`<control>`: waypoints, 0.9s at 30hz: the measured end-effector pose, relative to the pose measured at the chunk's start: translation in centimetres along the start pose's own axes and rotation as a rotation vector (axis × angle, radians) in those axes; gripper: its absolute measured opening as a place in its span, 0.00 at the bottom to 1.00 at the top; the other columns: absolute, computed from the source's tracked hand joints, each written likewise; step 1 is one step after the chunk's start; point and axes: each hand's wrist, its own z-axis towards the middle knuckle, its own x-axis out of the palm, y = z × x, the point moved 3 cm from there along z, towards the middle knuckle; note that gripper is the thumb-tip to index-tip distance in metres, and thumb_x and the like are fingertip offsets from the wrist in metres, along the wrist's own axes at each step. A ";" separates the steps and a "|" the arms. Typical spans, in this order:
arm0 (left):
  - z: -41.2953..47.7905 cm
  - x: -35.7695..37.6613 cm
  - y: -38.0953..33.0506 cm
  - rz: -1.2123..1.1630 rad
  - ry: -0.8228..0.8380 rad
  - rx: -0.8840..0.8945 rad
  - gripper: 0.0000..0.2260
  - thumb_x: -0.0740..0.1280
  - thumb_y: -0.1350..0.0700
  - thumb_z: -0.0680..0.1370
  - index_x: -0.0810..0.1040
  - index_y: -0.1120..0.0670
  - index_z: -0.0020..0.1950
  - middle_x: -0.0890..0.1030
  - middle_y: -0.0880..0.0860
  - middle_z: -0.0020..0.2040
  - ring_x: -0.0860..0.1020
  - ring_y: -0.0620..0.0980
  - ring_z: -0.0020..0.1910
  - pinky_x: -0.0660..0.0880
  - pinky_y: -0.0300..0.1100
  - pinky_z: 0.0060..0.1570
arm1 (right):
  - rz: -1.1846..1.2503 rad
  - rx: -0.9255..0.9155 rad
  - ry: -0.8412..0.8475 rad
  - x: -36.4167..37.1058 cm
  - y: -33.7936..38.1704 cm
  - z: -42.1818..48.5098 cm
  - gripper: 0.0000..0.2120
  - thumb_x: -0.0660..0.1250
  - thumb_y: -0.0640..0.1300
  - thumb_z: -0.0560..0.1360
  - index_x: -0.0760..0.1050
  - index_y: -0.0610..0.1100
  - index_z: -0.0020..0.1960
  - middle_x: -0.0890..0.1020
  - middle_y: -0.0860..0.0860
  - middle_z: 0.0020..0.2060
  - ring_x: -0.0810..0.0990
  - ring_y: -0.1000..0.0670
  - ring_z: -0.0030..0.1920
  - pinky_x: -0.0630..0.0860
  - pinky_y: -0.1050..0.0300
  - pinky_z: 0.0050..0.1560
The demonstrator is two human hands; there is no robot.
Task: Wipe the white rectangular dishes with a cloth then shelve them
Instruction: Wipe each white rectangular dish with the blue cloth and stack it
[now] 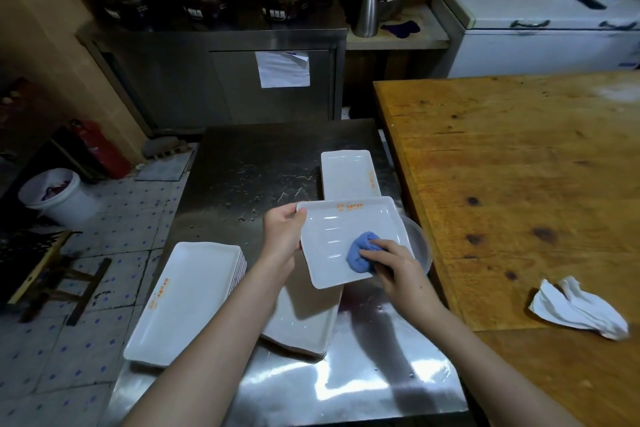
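Note:
My left hand (282, 230) grips the left edge of a white rectangular dish (332, 229) and holds it tilted above the steel table (256, 166). My right hand (391, 265) holds a bunched blue cloth (360, 251) against the dish's inner face, near its lower right corner. A stack of several white dishes (183, 302) lies at the table's left edge. Another stack (304, 319) sits under the held dish, partly hidden by it. One more white dish (348, 175) lies farther back on the table.
A clear plastic bowl (420, 246) peeks out behind the held dish. A wooden table (519, 166) with a crumpled white cloth (578, 310) stands to the right. A steel cabinet (214, 80) with pots is at the back. A white bucket (57, 196) and red extinguisher (104, 149) stand on the floor left.

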 end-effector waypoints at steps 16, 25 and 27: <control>-0.3 0.5 0.6 0.005 -0.017 -0.006 0.13 0.59 0.64 0.80 0.79 0.54 0.40 0.78 0.53 0.33 0.73 0.45 0.28 0.66 0.32 0.25 | 0.065 0.013 -0.029 2.0 2.8 -0.4 0.15 0.64 0.31 0.73 0.80 0.42 0.56 0.78 0.47 0.58 0.77 0.45 0.56 0.67 0.64 0.57; -0.3 0.1 0.4 -0.003 -0.060 0.006 0.16 0.59 0.64 0.80 0.78 0.50 0.37 0.79 0.56 0.41 0.75 0.52 0.41 0.70 0.42 0.39 | 0.085 -0.114 0.055 1.8 3.9 -0.6 0.16 0.62 0.35 0.72 0.80 0.44 0.57 0.77 0.47 0.59 0.76 0.45 0.56 0.65 0.64 0.59; -0.2 -0.2 0.2 0.015 -0.068 0.042 0.16 0.59 0.64 0.80 0.79 0.50 0.37 0.80 0.56 0.41 0.76 0.52 0.41 0.72 0.43 0.41 | 0.070 -0.089 0.041 1.2 2.9 -0.6 0.16 0.63 0.33 0.73 0.79 0.44 0.57 0.77 0.47 0.59 0.76 0.45 0.57 0.67 0.60 0.59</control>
